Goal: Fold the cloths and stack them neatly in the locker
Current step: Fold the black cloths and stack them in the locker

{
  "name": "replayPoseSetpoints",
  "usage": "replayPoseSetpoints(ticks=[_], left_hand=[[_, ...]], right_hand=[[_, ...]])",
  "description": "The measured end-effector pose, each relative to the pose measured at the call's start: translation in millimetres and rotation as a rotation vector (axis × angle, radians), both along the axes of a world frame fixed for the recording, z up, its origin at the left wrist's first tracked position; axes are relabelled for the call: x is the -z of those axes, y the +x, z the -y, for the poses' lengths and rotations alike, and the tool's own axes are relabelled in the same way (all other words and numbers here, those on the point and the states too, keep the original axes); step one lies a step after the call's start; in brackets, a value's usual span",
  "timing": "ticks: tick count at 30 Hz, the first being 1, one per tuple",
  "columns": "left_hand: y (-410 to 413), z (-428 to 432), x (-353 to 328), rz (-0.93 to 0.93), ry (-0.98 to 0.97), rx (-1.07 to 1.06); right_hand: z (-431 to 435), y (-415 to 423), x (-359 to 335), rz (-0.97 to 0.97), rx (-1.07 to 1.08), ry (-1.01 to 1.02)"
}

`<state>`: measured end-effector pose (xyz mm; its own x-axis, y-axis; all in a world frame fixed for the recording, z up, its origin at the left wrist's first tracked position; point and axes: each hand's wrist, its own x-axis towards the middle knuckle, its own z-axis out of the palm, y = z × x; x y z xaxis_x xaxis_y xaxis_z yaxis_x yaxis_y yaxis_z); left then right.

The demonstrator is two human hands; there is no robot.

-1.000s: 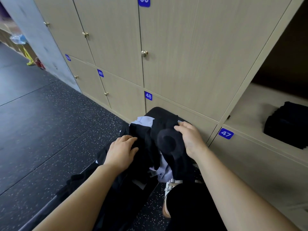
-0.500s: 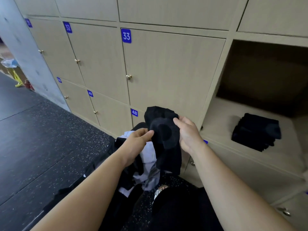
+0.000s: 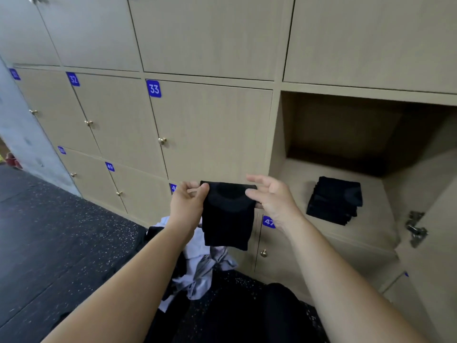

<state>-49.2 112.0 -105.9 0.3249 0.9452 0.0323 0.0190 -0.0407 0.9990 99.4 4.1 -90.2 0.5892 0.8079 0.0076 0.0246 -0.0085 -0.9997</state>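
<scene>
Up from the pile (image 3: 202,266) since half a sec ago: the cloth (image 3: 228,216) now hangs higher, its top edge pulled level betw. both hands. Before, only the R hand had it & the L was just reaching in.

L hand (image 3: 186,204): thumb & forefinger tips pinch the cloth's top corner on its 9 o'clock side, other fingers tucked behind. Bare forearm runs down toward 7 o'clock.

R hand (image 3: 274,201): thumb lies on the cloth's front at the 3 o'clock edge and one fingertip shows behind it lower down, so a light pinch. The rest of the fingers are spread wide & half-curled above, touching nothing. Forearm runs off toward 5 o'clock.

Cloth is black, doubled over, and drops straight as a narrow rectangle w/ a darker round patch near the top. It's held in front of the closed doors, just short of the open locker (image 3: 371,226).

At 3 o'clock from the cloth, inside that locker, sits a stack (image 3: 335,200) of folded black cloths, flat on the locker floor, apart from the R hand & from the walls. Locker door (image 3: 435,280) stands swung open at 4 o'clock, metal hinge (image 3: 416,229) on it.

At 6 o'clock below the cloth, the pile, a white, grey & black jumble, lies on the dark speckled floor (image 3: 49,231), partly hidden by the L forearm.

Tag 33 (image 3: 154,88) is at 11 o'clock from the cloth; tag 47 (image 3: 268,222) is just under the R hand.
</scene>
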Motion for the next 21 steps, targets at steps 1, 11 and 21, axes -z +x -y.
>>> replayPoseSetpoints(ticks=[1, 11, 21], left_hand=[[2, 3, -4, 0.0, 0.004, 0.014], [19, 19, -31, -0.333, 0.288, 0.299], [28, 27, -50, -0.4, 0.373, 0.353]], right_hand=[[4, 3, -2, 0.018, -0.019, 0.005], [30, 22, -20, 0.358, 0.065, -0.113], [49, 34, -32, 0.526, 0.122, -0.153]])
